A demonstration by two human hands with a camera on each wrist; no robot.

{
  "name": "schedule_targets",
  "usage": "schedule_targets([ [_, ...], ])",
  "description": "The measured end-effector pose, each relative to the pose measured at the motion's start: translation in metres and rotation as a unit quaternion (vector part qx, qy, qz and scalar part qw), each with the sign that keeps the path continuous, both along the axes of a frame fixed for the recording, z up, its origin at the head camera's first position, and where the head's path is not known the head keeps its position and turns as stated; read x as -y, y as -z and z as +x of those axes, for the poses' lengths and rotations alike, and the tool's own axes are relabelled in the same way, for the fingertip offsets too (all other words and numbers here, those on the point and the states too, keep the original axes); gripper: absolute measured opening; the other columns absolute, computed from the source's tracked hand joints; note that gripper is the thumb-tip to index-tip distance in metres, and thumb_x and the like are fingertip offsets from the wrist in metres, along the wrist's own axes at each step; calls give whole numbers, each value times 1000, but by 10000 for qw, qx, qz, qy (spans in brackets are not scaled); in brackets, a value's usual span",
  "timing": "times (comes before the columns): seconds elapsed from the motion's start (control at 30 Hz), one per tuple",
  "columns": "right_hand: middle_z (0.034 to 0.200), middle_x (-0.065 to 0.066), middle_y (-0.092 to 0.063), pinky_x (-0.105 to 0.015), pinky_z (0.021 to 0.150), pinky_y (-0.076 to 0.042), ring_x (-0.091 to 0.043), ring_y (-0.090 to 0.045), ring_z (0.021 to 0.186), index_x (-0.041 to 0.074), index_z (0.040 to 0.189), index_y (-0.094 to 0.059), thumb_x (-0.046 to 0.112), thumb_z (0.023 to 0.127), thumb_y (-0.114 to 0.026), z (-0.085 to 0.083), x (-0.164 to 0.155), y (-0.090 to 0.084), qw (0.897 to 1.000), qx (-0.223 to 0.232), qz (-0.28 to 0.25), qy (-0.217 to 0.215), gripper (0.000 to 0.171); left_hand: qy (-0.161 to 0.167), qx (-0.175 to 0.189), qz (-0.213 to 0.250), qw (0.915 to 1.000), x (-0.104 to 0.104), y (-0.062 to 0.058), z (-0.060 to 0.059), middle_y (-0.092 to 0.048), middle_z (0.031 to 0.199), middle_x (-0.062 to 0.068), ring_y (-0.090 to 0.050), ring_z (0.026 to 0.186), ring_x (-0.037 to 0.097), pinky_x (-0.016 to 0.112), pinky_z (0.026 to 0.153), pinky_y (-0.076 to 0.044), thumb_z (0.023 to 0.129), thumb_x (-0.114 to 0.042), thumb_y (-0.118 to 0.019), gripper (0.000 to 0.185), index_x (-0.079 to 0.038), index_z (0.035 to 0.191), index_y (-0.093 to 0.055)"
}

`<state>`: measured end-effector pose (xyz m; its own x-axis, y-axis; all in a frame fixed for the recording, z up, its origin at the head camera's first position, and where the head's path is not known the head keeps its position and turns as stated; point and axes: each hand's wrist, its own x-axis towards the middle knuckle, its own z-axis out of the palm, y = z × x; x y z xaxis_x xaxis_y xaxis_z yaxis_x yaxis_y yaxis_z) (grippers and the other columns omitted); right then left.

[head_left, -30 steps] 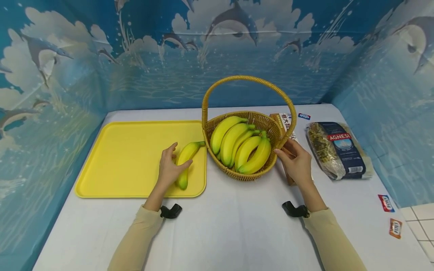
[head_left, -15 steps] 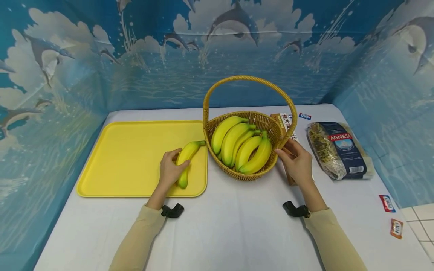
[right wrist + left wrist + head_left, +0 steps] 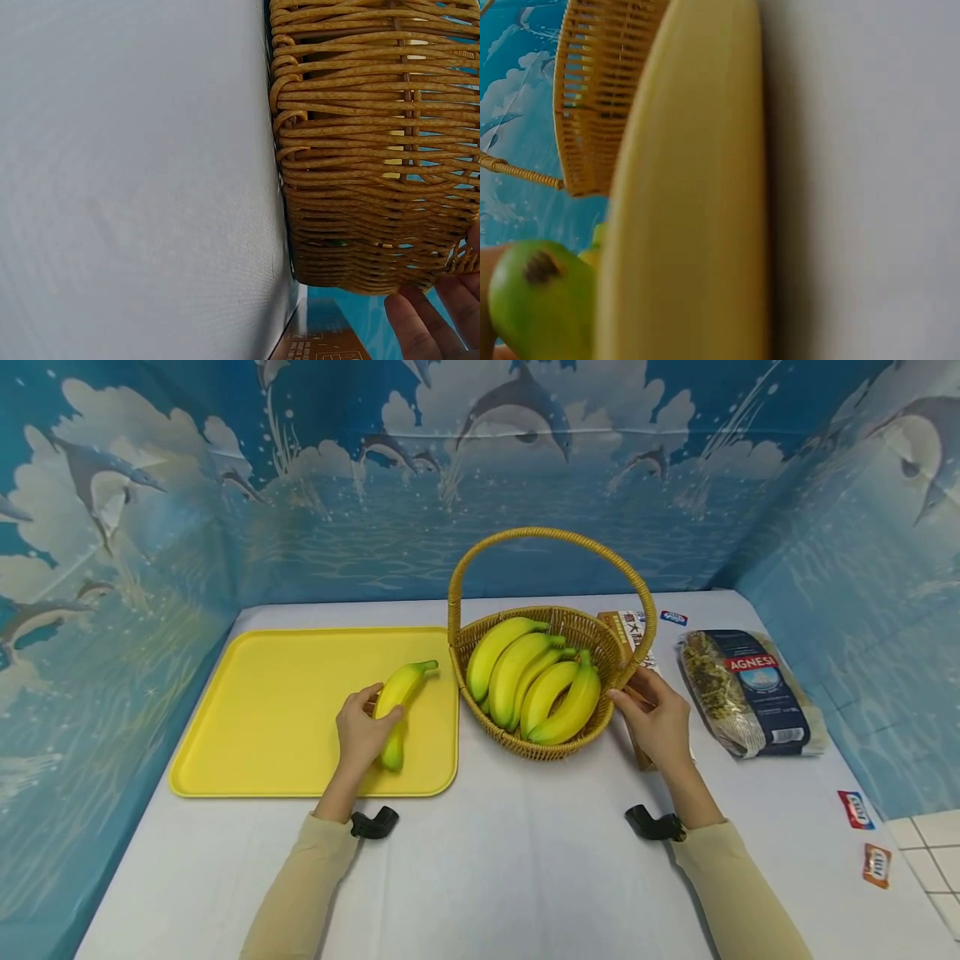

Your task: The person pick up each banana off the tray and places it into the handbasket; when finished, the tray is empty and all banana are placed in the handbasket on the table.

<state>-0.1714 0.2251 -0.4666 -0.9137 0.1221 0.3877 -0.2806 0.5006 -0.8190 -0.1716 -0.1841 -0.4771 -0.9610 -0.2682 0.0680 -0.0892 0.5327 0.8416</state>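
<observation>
White bench [image 3: 510, 877]: carries all items. Left hand [image 3: 358, 737]: fingers curled round a single banana [image 3: 395, 700], which lies over the right part of the yellow tray [image 3: 285, 710], stem pointing toward the basket. Right hand [image 3: 657, 720]: fingers resting against the right side of the wicker basket [image 3: 558, 739]; whether they grip it cannot be told. Basket: a bunch of bananas [image 3: 536, 681] inside, handle upright. Beyond the right hand: a brown box [image 3: 622, 625]; further right, a pasta bag [image 3: 746, 692].
</observation>
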Motion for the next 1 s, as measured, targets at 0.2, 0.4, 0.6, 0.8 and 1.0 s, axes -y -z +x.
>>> schedule_targets([
  [0.2,122,-19,-67,-5,79,-47,20,-52,101,1,129,-60,15,88,-73,0,0,2,10000,34,-23,1,45,-24,-736,227,9970,-1,-28,7,-61,111,19,-54,97,30,42,88,-46,80,-15,-75,49,0,126,-63],
  [0.4,122,-19,-67,-4,79,-47,21,-51,101,2,129,-61,16,88,-72,-1,0,2,10000,32,26,22,45,762,-1435,173,9866,-28,-55,15,-64,108,19,-57,92,30,45,87,-49,78,-14,-76,48,1,122,-66],
  [0.6,121,-20,-67,-4,78,-47,21,-52,100,1,128,-61,15,88,-72,-1,0,0,10000,25,-4,14,44,1683,-1559,-6,9733,-79,-75,10,-64,103,15,-58,89,27,47,85,-51,78,-21,-76,49,-2,123,-67],
  [0.8,122,-20,-67,-5,79,-48,18,-53,101,3,129,-61,16,88,-72,0,-1,0,10000,60,33,41,44,2119,-1355,-503,9665,-127,-83,-14,-59,103,11,-55,87,22,39,79,-46,81,-27,-71,50,-6,125,-65],
  [1.0,121,-20,-67,-5,79,-48,18,-54,100,2,130,-61,15,88,-72,0,-1,2,9999,98,-31,20,45,2226,-1200,-1025,9620,-157,-69,-37,-63,110,10,-58,91,23,39,79,-46,82,-31,-71,52,-8,128,-64],
])
